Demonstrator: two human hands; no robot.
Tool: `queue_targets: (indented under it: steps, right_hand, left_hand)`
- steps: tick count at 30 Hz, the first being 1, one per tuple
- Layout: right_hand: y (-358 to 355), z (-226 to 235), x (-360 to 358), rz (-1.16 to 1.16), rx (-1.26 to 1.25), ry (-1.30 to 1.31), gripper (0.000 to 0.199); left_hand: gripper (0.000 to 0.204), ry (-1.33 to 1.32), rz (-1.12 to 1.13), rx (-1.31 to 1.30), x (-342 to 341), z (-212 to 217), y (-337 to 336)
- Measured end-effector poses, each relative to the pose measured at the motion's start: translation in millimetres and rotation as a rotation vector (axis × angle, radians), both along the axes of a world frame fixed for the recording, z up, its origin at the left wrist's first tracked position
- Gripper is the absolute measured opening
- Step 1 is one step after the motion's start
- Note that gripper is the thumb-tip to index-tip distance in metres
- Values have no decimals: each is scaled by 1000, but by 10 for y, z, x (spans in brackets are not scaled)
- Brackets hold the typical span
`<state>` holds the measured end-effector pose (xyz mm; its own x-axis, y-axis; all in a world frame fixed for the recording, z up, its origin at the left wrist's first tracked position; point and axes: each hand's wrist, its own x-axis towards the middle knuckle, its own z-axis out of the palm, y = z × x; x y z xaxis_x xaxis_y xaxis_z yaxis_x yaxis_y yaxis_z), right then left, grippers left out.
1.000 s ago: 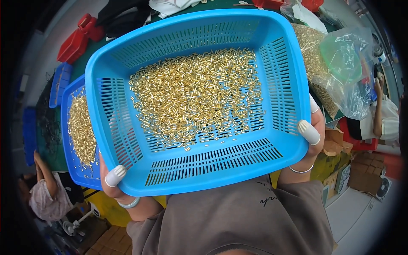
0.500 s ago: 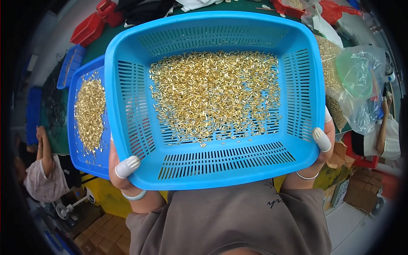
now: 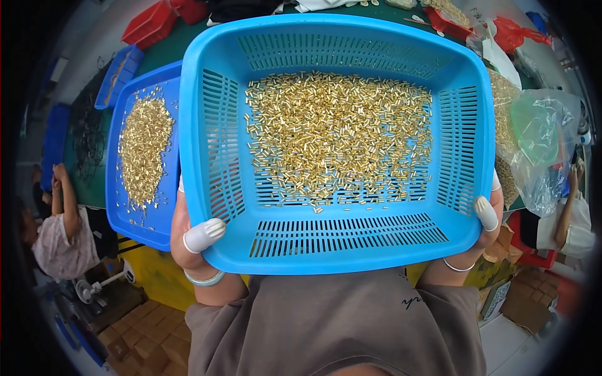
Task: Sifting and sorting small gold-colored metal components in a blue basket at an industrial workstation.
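Note:
A light-blue slotted plastic basket is held up in front of me by its two near corners. Many small gold-coloured metal tubes lie spread over its slotted floor, thickest toward the far side. My left hand grips the near left corner, its thumb in a white finger cot over the rim. At the near right corner my right hand holds on the same way, thumb also covered in white. The other fingers of both hands are mostly hidden behind the basket.
Left of the basket, a dark-blue tray bears a heap of similar gold pieces on the green table. Red bins stand at the far left. Clear plastic bags lie on the right. People sit at both sides, one in a pale patterned top.
The basket and both hands have shifted slightly to the right in the picture. The gold tubes keep nearly the same spread, and both hands keep their hold.

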<state>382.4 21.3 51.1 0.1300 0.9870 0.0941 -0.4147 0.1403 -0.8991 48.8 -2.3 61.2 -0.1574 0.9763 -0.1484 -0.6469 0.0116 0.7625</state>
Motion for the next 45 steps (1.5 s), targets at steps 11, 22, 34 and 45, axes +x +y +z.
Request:
queue_targets:
  steps: [11,22,34,45]
  right_hand:
    - [-43,52,-31,-3,-13,-10,64]
    - [-28,70,-81,17,-44,-53,66]
    - [-55,62,-28,32,-38,-80,66]
    - [-13,110,-85,53,-47,-61,67]
  left_hand:
    - [82,38,-65,48,-82,-96,-54]
    - [82,16,-80,28,-88,-67,-50]
    - [88,51,-103,25,-90,-59,-40]
    - [89,35,-99,30,-76,-50,-40]
